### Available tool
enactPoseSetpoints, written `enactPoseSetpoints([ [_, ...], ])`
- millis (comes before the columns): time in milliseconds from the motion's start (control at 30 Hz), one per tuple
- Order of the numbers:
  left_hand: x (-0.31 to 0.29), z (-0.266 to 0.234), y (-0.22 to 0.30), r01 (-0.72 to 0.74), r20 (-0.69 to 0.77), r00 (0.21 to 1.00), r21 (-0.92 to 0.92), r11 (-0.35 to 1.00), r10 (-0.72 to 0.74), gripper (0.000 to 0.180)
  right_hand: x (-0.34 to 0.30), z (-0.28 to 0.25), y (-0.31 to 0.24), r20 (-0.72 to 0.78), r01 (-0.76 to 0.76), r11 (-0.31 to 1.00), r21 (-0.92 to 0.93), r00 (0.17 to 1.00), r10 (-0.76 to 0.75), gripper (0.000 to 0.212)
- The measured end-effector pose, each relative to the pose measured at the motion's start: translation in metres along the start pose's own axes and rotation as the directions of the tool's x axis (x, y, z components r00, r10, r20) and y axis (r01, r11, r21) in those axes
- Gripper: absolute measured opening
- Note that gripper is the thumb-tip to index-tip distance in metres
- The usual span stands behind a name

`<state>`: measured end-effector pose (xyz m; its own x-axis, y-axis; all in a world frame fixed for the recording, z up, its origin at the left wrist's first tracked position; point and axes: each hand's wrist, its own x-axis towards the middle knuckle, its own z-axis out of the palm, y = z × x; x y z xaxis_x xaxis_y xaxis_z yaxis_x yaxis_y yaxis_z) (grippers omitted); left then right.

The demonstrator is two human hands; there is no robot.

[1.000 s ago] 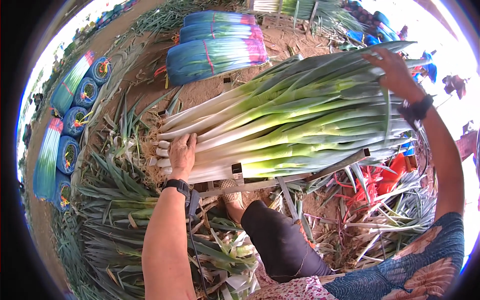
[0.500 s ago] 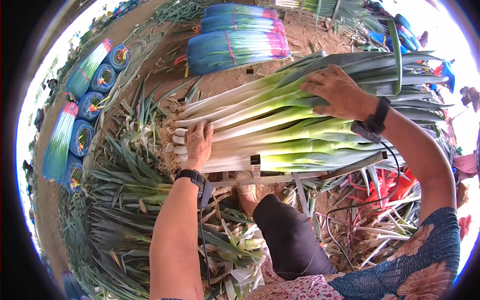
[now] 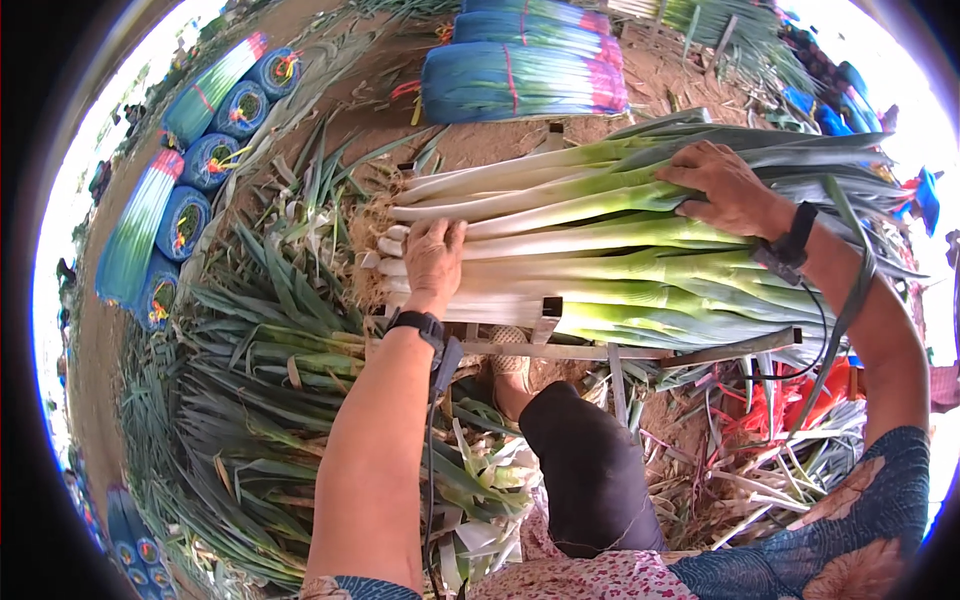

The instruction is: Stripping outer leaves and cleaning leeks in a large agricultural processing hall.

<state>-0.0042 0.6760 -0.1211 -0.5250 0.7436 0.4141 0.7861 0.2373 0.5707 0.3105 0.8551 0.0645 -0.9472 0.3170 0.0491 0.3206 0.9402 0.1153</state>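
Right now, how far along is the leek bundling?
Done: several blue-wrapped bundles lie finished on the ground beyond the rack, more at far left. In hand: a stack of leeks lies unwrapped on the metal rack; the left hand presses the white root ends, the right hand rests on the green part. Left: loose leeks piled beside the rack.

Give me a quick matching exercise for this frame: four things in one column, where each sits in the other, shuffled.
Things:
1. left hand
2. right hand
3. blue-wrapped bundles
4. metal frame

Places:
A. under the leek stack
B. on the green leaf end of the stack
C. on the white root end of the stack
D. on the ground beyond the stack

Pairs: 1-C, 2-B, 3-D, 4-A
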Motion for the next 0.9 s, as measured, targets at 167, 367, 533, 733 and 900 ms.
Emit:
enactPoseSetpoints([
  [167,0.0,0.004,-0.005,0.016,-0.004,1.0,0.028,0.999,-0.016,0.024,0.011,-0.001,-0.009,0.095,-0.096,0.99,0.105,0.992,0.086,0.039],
  [367,0.004,0.008,-0.01,0.17,-0.02,0.985,0.102,0.98,-0.169,0.027,0.022,0.008,-0.02,0.096,-0.184,0.982,0.042,0.979,0.179,0.036],
  [533,0.006,0.012,-0.002,0.098,-0.067,0.993,0.027,0.995,-0.096,0.026,0.006,0.011,-0.02,-0.013,-0.104,0.994,-0.032,0.995,0.103,0.036],
  [733,0.003,0.007,-0.022,0.048,0.042,0.998,0.088,0.995,-0.052,0.025,0.006,0.001,-0.023,-0.068,0.059,0.972,0.227,0.997,-0.045,0.047],
  [900,0.003,-0.001,-0.017,0.127,0.121,0.982,0.121,0.984,-0.142,0.028,-0.082,-0.092,0.084,0.28,-0.359,0.156,0.92,0.883,0.378,0.053],
])
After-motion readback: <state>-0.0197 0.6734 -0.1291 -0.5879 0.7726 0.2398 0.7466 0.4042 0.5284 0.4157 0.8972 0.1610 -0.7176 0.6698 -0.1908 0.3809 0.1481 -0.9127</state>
